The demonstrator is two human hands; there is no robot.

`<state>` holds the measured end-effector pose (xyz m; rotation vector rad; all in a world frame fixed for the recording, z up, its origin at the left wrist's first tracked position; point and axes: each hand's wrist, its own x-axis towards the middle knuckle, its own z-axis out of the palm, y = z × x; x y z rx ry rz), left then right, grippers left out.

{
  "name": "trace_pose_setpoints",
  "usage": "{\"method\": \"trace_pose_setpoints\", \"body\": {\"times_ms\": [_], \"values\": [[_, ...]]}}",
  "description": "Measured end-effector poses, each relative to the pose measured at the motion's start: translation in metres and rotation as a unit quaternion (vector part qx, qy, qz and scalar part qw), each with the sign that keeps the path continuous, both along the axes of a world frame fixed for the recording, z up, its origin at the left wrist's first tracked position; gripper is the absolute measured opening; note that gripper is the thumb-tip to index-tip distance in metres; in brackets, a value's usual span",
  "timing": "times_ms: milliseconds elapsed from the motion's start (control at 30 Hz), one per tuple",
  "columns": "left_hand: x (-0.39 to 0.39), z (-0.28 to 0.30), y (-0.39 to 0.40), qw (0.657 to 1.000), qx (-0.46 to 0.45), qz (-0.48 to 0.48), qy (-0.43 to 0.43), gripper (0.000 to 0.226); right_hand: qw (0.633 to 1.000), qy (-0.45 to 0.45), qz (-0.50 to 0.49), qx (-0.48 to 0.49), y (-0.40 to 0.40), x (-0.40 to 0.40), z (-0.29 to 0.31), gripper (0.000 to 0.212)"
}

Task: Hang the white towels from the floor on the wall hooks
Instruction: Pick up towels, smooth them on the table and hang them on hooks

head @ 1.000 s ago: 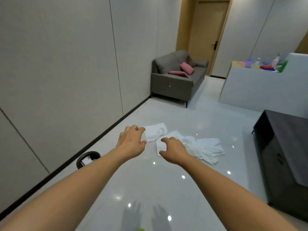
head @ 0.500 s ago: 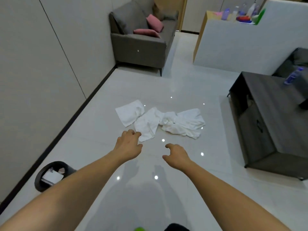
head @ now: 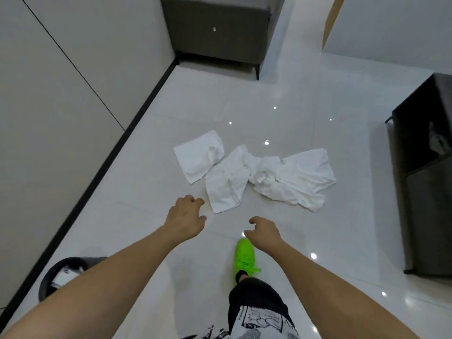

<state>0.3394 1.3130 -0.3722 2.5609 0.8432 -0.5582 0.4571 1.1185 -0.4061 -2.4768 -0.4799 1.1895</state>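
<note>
**Hands above the towels**

Three white towels (head: 254, 177) lie crumpled together on the glossy floor (head: 318, 228). The left hand (head: 186, 216) and right hand (head: 265, 232) reach toward them, fingers loosely curled, seemingly holding nothing. A green shoe (head: 244, 255) stands below.

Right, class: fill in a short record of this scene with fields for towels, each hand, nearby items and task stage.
towels: three white towels crumpled on the floor, touching or overlapping
left hand: empty, fingers loosely curled, just short of the nearest towel
right hand: empty, above a green shoe
nearby: bin by the wall, sofa beyond, dark cabinet on the right
hooks: not in view
stage: nothing picked up yet
</note>
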Motion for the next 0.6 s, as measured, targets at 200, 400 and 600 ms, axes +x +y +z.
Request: {"method": "trace_pose_setpoints", "body": {"times_ms": [200,400,600], "values": [[0.089,-0.040,0.054,0.998,-0.036,0.051,0.012,0.050,0.998,0.045,-0.037,-0.023,0.052,0.091,-0.048,0.051],[0.139,-0.136,0.096,0.994,-0.086,0.056,0.045,0.047,0.993,0.074,-0.070,-0.055,0.096,0.145,-0.138,0.044],[0.179,-0.321,0.141,0.986,-0.141,0.047,0.080,0.044,0.980,0.100,-0.135,-0.104,0.138,0.174,-0.312,0.040]]}}
